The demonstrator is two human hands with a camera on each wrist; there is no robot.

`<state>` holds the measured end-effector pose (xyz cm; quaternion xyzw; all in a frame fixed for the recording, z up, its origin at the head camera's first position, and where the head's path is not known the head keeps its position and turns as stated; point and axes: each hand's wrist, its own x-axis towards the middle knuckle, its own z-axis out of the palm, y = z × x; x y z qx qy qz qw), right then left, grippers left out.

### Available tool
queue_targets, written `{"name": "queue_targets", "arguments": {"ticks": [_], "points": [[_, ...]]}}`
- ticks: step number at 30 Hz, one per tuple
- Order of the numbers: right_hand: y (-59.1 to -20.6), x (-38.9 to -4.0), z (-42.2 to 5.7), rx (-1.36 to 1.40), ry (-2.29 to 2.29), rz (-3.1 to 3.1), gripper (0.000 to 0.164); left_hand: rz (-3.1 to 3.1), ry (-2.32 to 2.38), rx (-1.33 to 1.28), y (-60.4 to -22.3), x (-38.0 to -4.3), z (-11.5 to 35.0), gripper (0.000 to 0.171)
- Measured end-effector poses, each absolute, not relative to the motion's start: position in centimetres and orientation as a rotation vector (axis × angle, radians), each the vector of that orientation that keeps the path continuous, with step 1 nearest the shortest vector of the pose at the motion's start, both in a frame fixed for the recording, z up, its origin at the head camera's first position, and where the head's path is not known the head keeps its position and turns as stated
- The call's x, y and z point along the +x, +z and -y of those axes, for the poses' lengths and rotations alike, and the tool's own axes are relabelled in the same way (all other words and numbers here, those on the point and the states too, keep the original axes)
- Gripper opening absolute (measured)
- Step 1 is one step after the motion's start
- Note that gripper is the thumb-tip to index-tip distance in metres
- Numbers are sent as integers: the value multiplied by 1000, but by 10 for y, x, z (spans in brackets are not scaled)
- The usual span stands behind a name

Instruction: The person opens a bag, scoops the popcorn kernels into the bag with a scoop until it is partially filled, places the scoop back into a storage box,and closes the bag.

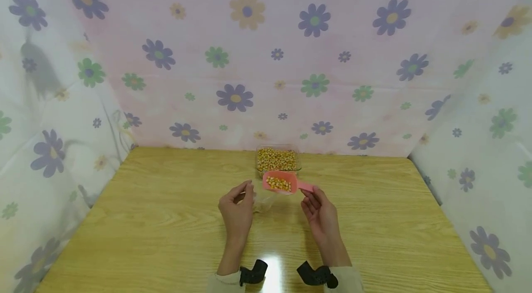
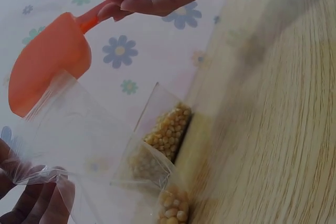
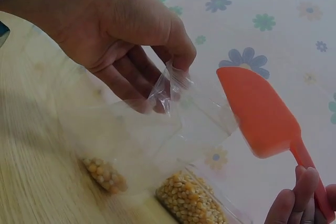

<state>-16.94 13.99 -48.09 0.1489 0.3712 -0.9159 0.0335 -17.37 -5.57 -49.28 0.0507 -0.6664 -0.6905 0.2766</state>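
My left hand [image 1: 238, 207] pinches the top edge of a clear plastic bag [image 3: 142, 135], which hangs down with some corn kernels [image 3: 104, 174] in its bottom corner. By its handle my right hand [image 1: 321, 214] holds an orange-pink scoop [image 1: 270, 176] carrying corn kernels [image 1: 279, 184]. In the left wrist view the scoop's tip end is beside the bag's upper edge; whether it touches the bag I cannot tell. Behind the scoop stands a clear rectangular container [image 1: 298, 168] filled with corn kernels.
A wood-grain table [image 1: 166, 210] lies under both hands. Flower-patterned cloth [image 1: 266, 67] hangs at the back and on both sides. Black wrist cameras [image 1: 254, 272] sit at the sleeves.
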Motion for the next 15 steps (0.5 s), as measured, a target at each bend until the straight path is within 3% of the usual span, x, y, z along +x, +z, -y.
{"name": "queue_targets", "arguments": {"ticks": [15], "points": [[-473,-162,-135,528,-2762,-1462,28,1828,-1875,174,-490,-172,56,14]]}}
